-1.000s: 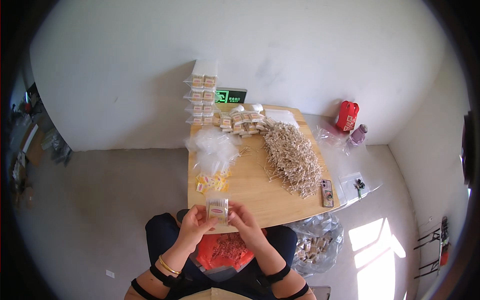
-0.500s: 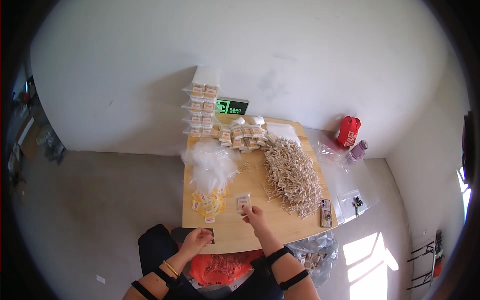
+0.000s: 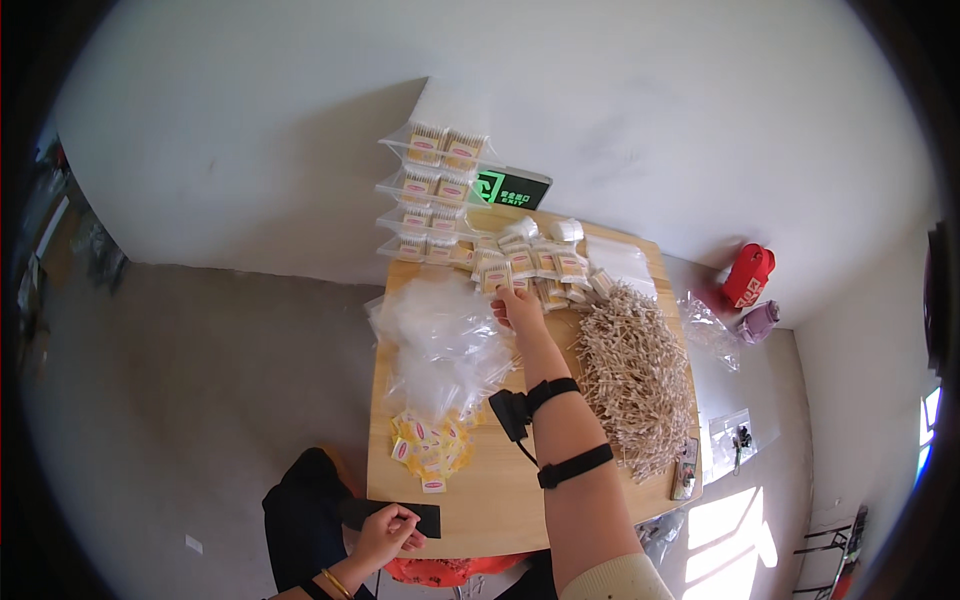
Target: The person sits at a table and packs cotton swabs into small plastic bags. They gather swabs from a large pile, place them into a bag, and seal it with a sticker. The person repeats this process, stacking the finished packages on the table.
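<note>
My right hand (image 3: 518, 308) reaches over the table to the heap of small packs, its fingers closed on the edge of a cotton swab pack (image 3: 495, 274). That pack is clear, with a card inside, and lies at the front of the heap (image 3: 545, 262). Near the table's front edge my left hand (image 3: 386, 534) is by a flat black pad (image 3: 420, 519). Its fingers are curled together, and what they hold, if anything, I cannot make out. To the right lies a large pile of loose cotton swabs (image 3: 640, 380).
Clear plastic bags (image 3: 440, 335) and yellow-and-white cards (image 3: 432, 448) lie on the left of the table (image 3: 530, 510). Bagged packs stand in a tall stack (image 3: 440, 150) beside a green exit sign (image 3: 515, 188). A phone (image 3: 685, 470) rests at the right edge, beyond it a red bag (image 3: 748, 275).
My right hand has carried the swab pack forward from the near middle of the table to the heap. My left hand stays near the front edge. The view has shifted.
</note>
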Demonstrator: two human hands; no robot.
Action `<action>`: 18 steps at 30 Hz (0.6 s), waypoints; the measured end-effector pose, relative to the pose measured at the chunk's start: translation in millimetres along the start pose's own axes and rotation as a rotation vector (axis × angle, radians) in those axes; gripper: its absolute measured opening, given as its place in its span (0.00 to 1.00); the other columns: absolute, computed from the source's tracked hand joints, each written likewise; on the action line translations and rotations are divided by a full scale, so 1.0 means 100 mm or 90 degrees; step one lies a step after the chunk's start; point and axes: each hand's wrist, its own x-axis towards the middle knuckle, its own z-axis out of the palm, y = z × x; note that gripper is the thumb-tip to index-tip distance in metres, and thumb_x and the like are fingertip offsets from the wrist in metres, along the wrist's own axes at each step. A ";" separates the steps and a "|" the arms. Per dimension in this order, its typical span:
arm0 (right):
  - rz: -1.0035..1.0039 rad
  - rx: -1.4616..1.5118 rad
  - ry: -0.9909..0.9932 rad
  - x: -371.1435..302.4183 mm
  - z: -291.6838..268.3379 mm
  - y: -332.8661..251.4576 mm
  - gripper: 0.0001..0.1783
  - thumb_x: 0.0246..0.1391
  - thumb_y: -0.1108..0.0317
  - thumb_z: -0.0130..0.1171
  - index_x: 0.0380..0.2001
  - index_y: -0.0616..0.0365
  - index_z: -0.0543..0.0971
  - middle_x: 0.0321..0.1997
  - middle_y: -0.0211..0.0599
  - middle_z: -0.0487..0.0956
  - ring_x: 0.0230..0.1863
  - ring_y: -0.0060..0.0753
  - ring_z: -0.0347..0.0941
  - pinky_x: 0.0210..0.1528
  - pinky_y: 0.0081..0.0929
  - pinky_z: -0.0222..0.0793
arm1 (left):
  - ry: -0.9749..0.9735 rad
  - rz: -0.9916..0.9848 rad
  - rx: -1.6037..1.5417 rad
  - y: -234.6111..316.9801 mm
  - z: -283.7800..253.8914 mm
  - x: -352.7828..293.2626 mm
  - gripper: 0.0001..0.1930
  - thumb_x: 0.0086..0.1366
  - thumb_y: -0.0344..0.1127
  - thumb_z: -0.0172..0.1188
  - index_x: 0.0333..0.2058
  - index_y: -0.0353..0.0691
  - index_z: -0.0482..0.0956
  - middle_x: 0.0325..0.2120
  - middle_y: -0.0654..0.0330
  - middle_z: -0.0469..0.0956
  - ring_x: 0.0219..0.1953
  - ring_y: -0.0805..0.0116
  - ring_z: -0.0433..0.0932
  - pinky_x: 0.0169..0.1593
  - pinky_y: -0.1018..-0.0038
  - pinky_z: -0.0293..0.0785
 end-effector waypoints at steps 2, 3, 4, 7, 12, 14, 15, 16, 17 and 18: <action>-0.001 0.015 0.013 0.21 0.08 0.01 0.12 0.63 0.58 0.58 0.38 0.55 0.80 0.33 0.30 0.82 0.30 0.21 0.76 0.32 0.19 0.71 | -0.014 -0.004 -0.010 0.02 -0.02 -0.02 0.10 0.75 0.36 0.54 0.45 0.33 0.74 0.30 0.52 0.85 0.30 0.68 0.86 0.33 0.76 0.82; -0.013 0.045 0.024 0.30 0.10 0.02 0.12 0.63 0.58 0.59 0.38 0.55 0.80 0.33 0.30 0.82 0.29 0.21 0.76 0.31 0.19 0.71 | -0.023 -0.005 -0.015 0.02 -0.02 -0.02 0.10 0.75 0.36 0.54 0.45 0.33 0.74 0.30 0.52 0.85 0.31 0.68 0.86 0.34 0.76 0.81; -0.026 0.075 0.036 0.36 0.09 0.04 0.12 0.63 0.58 0.59 0.39 0.56 0.80 0.33 0.30 0.82 0.29 0.21 0.76 0.31 0.19 0.71 | -0.025 -0.010 -0.021 0.03 -0.03 -0.01 0.10 0.75 0.35 0.54 0.45 0.34 0.74 0.30 0.53 0.85 0.31 0.69 0.86 0.34 0.76 0.81; -0.176 0.098 0.158 0.35 0.14 0.22 0.11 0.60 0.63 0.63 0.35 0.61 0.78 0.28 0.30 0.80 0.27 0.20 0.73 0.30 0.21 0.69 | -0.023 -0.024 -0.032 0.03 -0.02 -0.03 0.09 0.75 0.35 0.54 0.45 0.34 0.74 0.30 0.54 0.85 0.31 0.69 0.86 0.34 0.76 0.81; -0.302 -0.213 0.084 -0.26 0.06 0.51 0.17 0.53 0.66 0.68 0.43 0.60 0.76 0.28 0.33 0.77 0.29 0.29 0.72 0.36 0.28 0.70 | -0.014 -0.003 -0.007 0.04 0.01 -0.05 0.09 0.75 0.34 0.54 0.45 0.34 0.74 0.30 0.54 0.84 0.32 0.70 0.85 0.35 0.76 0.81; -0.408 -0.353 0.171 -0.46 0.06 0.55 0.17 0.52 0.66 0.69 0.42 0.58 0.77 0.33 0.36 0.77 0.35 0.34 0.73 0.41 0.33 0.69 | -0.018 0.003 -0.015 0.06 0.01 -0.04 0.09 0.75 0.34 0.53 0.45 0.34 0.74 0.30 0.54 0.84 0.32 0.70 0.86 0.35 0.76 0.82; -0.461 -0.423 0.215 -0.54 0.06 0.58 0.17 0.52 0.66 0.70 0.42 0.58 0.77 0.35 0.37 0.77 0.38 0.37 0.73 0.44 0.35 0.69 | -0.019 0.007 -0.018 0.07 0.01 -0.04 0.09 0.75 0.34 0.53 0.45 0.33 0.74 0.30 0.54 0.84 0.32 0.70 0.86 0.35 0.76 0.82; -0.448 -0.442 0.226 -0.60 0.03 0.61 0.16 0.51 0.66 0.70 0.41 0.57 0.78 0.37 0.38 0.77 0.40 0.40 0.72 0.46 0.37 0.69 | -0.018 0.005 -0.017 0.08 0.01 -0.04 0.09 0.75 0.34 0.53 0.45 0.33 0.74 0.30 0.54 0.84 0.32 0.70 0.86 0.35 0.76 0.82; -0.435 -0.461 0.237 -0.66 -0.03 0.63 0.16 0.50 0.66 0.70 0.40 0.56 0.78 0.38 0.39 0.76 0.43 0.42 0.71 0.48 0.38 0.68 | -0.018 0.003 -0.016 0.10 0.01 -0.05 0.09 0.75 0.34 0.53 0.45 0.33 0.74 0.30 0.54 0.84 0.32 0.70 0.86 0.36 0.75 0.82; -0.422 -0.480 0.248 -0.71 -0.06 0.66 0.15 0.49 0.66 0.71 0.40 0.56 0.79 0.40 0.40 0.75 0.45 0.44 0.70 0.50 0.40 0.67 | -0.018 0.001 -0.015 0.11 0.02 -0.06 0.10 0.75 0.34 0.53 0.45 0.33 0.73 0.30 0.54 0.84 0.32 0.69 0.86 0.36 0.75 0.83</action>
